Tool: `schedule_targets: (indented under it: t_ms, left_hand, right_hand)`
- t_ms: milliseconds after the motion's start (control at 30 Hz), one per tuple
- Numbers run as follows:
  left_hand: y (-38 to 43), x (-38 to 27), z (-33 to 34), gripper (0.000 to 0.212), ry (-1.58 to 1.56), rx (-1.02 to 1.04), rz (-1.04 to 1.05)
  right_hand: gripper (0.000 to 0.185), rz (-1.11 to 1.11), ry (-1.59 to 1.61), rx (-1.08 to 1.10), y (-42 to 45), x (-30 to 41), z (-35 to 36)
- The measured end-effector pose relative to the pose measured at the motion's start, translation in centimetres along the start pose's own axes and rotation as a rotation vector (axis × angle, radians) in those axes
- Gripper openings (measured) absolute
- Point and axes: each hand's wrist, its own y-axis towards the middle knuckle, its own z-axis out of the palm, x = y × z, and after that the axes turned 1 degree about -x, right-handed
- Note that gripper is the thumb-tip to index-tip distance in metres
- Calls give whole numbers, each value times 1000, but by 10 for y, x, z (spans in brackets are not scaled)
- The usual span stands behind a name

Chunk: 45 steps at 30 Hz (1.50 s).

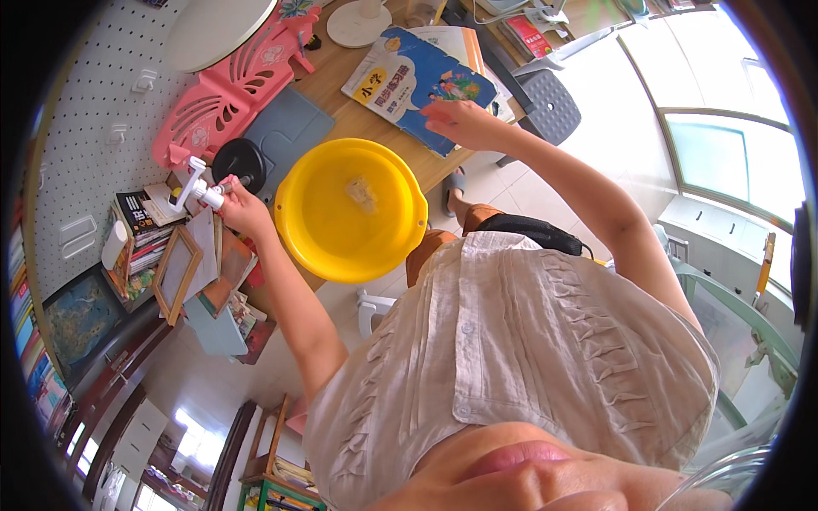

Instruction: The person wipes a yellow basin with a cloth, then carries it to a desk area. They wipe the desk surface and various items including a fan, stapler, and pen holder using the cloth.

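Note:
My left hand [245, 209] grips the short pole of a phone-holder stand, with its white clamp [195, 185] on the left and its round black base [239, 165] behind. To its right, a round yellow plastic basin [319, 230] sits at the desk's near edge. A small pale, crumpled-looking item [362, 193] lies in it; I cannot tell what it is. My right hand [463, 123] is over the lower right of a blue-covered workbook [409, 70], fingers loosely apart and holding nothing. Whether it touches the cover is unclear.
A pink plastic rack [233, 89] and a grey-blue flat panel [291, 121] stand along the pegboard [96, 96]. Stacked books [144, 223] and a wooden frame [177, 274] crowd the left. A white round base [359, 24] stands behind; a grey stool [549, 105] is at right.

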Motion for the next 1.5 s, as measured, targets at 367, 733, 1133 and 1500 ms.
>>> schedule_targets:
  t_ms: [367, 733, 1133, 1500]
  left_hand:
    - [-70, -222, -44, 14, 21, 128, 277]
    - [-299, -447, 175, 27, -401, 889, 9]
    - [-380, -613, 386, 29, -517, 1132, 428]
    - [-381, -516, 468, 28, -293, 1236, 408]
  right_hand:
    - [33, -168, 66, 197, -86, -18, -69]
    - [50, -276, 212, 57, -241, -192, -211]
    - [22, -195, 154, -477, -321, -355, -296]
    - [19, 205, 242, -532, -240, -443, -436]
